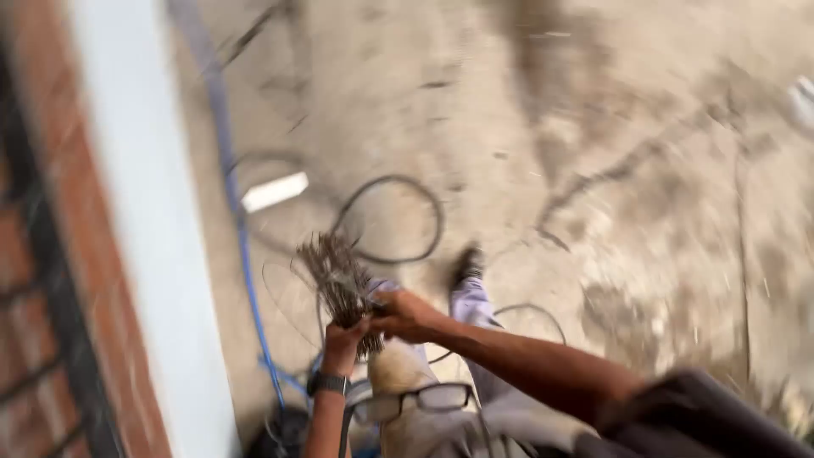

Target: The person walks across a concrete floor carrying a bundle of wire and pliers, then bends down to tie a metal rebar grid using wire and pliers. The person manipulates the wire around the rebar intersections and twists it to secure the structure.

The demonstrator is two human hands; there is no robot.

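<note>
the picture was blurred by motion. the left hand [343, 337] was clenched around the lower part of a wire bundle [339, 284], a sheaf of thin dark wires that fanned out upward and leaned a little to the left. the right hand [405, 314] met the bundle from the right, its fingers closed on the same wires just beside the left hand, so the two hands touched or nearly touched. a dark watch [328, 383] sat on the left wrist. the right arm came in from the lower right in a dark sleeve [695, 416]. a pair of glasses [424, 399] hung low in the view, below the hands, against pale clothing. beyond the hands a shoe [468, 265] stood on the concrete floor [593, 127], at the end of a light trouser leg. a dark cable loop [398, 216] lay on the floor just above the bundle, and a blue hose [246, 271] ran down the floor to its left. a white column [144, 212] and a brick wall [42, 254] filled the left side. a small white piece [274, 192] lay near the hose.
</note>
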